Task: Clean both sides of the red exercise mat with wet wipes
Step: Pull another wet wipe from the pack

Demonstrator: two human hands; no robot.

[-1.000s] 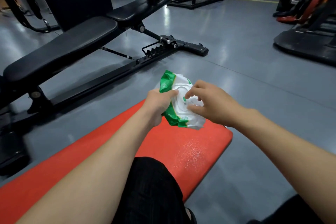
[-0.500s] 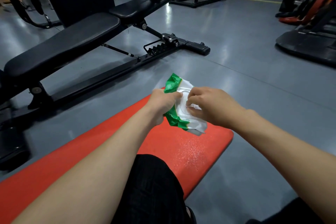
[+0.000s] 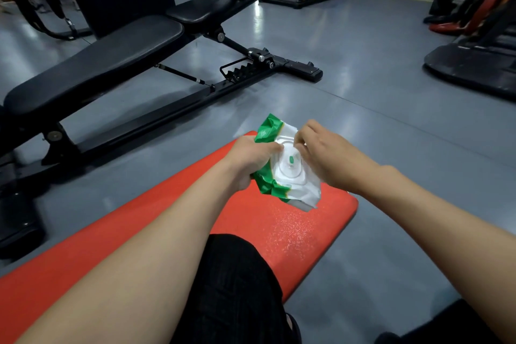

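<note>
At far left a black bench stands on the grey floor, its frame running toward the middle of the room.

Your left hand grips the wipes pack by its green left edge, fingers curled round the crumpled wrapper, thumb lying across the top near the white lid. The forearm reaches in from the lower left, wrist straight, back of the hand turned up and to the left.

The pack is held in the air above the far end of the mat, tilted so its lidded face looks up at you. It sits between your two hands, green side left, white side right, one loose white corner hanging down over the mat.

Your right hand sits on the pack's right side, back of the hand up, fingertips bent down onto the lid's upper edge. They appear to pinch that edge; the contact itself is partly hidden by the fingers. The right forearm comes in from the lower right.

The mat lies flat on the floor, running diagonally from the lower left to its rounded end right of the pack. Your leg in black cloth rests on it, below the hands. A speckled sheen shows on the mat just below the pack.

At far right, dark machine bases stand well apart from the mat.
</note>
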